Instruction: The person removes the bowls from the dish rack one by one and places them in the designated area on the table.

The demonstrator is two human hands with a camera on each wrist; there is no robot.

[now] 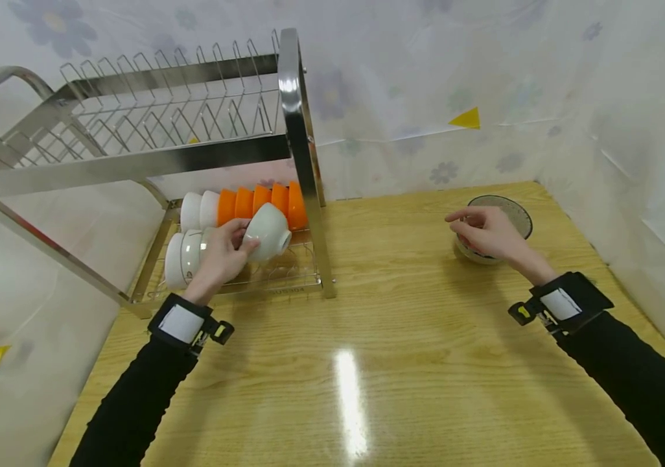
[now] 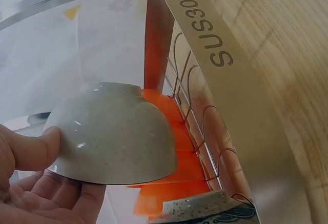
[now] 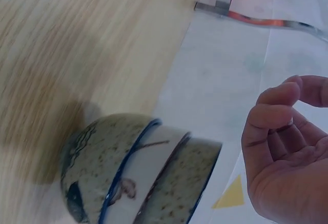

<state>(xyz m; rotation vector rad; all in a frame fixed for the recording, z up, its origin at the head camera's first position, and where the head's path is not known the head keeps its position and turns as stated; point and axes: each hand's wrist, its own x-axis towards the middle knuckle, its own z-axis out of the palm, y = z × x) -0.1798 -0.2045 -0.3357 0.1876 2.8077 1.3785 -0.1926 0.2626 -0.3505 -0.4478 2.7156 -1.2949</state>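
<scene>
My left hand (image 1: 223, 258) pinches a pale grey-green bowl (image 1: 268, 232) by its rim, the thumb on the outer wall. The bowl is tilted on its side, its foot facing right, at the lower tier of the steel dish rack (image 1: 326, 259). Behind it stand orange bowls (image 1: 244, 202) in a row; white and pale bowls (image 1: 175, 261) stand left of and partly behind the hand. My right hand (image 1: 487, 230) holds nothing, fingers loosely bent, over a stack of speckled bowls (image 3: 174, 178) with blue rims. In the head view it covers part of that stack.
The rack's upper tier of wire slots (image 1: 175, 110) overhangs the left hand, and its right post (image 1: 309, 162) rises beside the held bowl. A wooden table (image 1: 402, 311) spreads between rack and stack. Patterned sheeting (image 1: 385, 84) lines the back and sides.
</scene>
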